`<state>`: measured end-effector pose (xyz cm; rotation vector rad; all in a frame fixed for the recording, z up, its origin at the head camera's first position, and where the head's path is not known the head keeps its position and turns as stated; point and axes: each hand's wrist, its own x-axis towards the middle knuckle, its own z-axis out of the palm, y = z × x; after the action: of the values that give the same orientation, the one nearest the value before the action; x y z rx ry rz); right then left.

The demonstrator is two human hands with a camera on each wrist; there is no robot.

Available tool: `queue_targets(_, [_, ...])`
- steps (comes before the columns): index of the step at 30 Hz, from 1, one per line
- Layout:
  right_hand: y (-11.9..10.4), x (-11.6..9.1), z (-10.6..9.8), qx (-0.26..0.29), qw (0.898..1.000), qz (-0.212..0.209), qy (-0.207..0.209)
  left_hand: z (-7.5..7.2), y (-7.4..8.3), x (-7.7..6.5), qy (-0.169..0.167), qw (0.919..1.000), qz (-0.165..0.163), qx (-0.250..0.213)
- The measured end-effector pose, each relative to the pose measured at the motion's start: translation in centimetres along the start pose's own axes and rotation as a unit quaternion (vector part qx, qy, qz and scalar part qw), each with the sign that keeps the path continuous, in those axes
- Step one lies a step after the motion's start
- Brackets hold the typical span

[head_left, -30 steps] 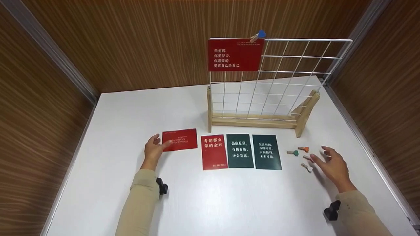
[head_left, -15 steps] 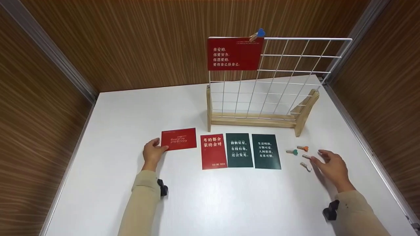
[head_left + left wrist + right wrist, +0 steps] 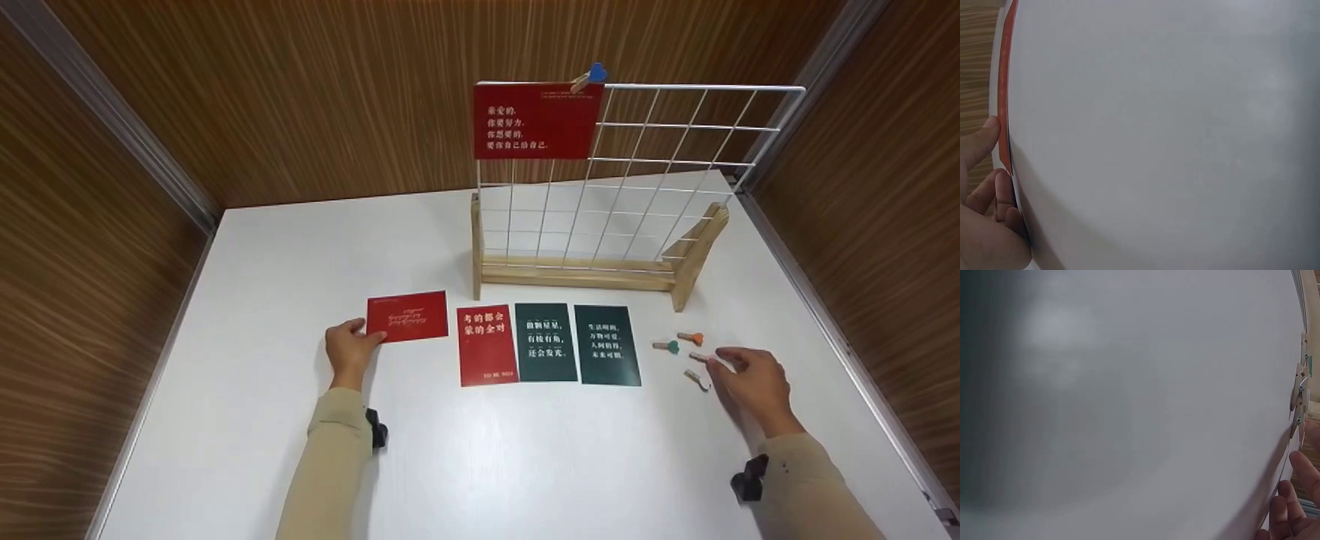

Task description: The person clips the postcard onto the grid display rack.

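- Nearest, we see the two beige sleeves, the left sleeve (image 3: 334,450) and the right sleeve (image 3: 802,465), above the white table (image 3: 555,457).
- Then we find the right hand (image 3: 754,384), at the right side of a small group of wooden clips. Its thumb and forefinger are bent close together at the right end of the middle clip (image 3: 697,356); whether they pinch it already, we cannot tell.
- This clip lies just left of those fingertips, its long axis running mostly left to right, so one end faces the fingers — the right hand is clearly the nearer one. A clip with a pale head (image 3: 691,375) lies just on the near side.
- The left hand (image 3: 351,351) is at the short left edge of the sideways red card (image 3: 407,316). The thumb touches the near left corner, and the other fingers are curled beside the edge; if one goes under, we cannot tell. The card extends away to the right of this hand, long axis left to right.
- Between the hands stand in a row, lying flat, the upright red card (image 3: 487,346), the green card (image 3: 546,343) and the dark green card (image 3: 607,346).
- A little farther we notice the green-headed clip (image 3: 664,346) and the orange-headed clip (image 3: 690,338).
- Behind is the wooden stand (image 3: 577,276) with its white wire grid (image 3: 645,160). At the upper left — farthest from us — hangs the clipped red card (image 3: 536,124), under the blue-headed clip (image 3: 589,78).
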<state>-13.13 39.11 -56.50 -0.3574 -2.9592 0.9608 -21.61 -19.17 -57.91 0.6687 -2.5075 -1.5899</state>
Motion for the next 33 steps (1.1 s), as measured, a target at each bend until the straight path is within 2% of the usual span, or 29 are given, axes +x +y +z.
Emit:
queue_targets(5, [-0.3, 0.1, 0.1, 0.003, 1.000, -0.004, 0.007, 0.3, 0.2, 0.0, 0.014, 0.9998, 0.002, 0.011])
queue_targets(13, [-0.3, 0.1, 0.1, 0.007, 1.000, -0.006, 0.005, 0.9, 0.5, 0.0, 0.036, 0.9987, -0.029, 0.024])
queue_targets(19, [-0.1, 0.1, 0.0, 0.009, 1.000, -0.020, 0.010, 0.9, 0.8, -0.1, 0.027, 0.9985, -0.039, 0.026])
queue_targets(28, [-0.1, 0.2, -0.1, 0.022, 1.000, -0.014, -0.001, 0.6, 1.4, -0.1, 0.010, 0.9986, -0.036, 0.038])
queue_targets(33, [0.0, 0.0, 0.0, 0.023, 1.000, -0.009, -0.004, 0.5, 1.6, -0.1, 0.001, 0.9979, -0.045, 0.046])
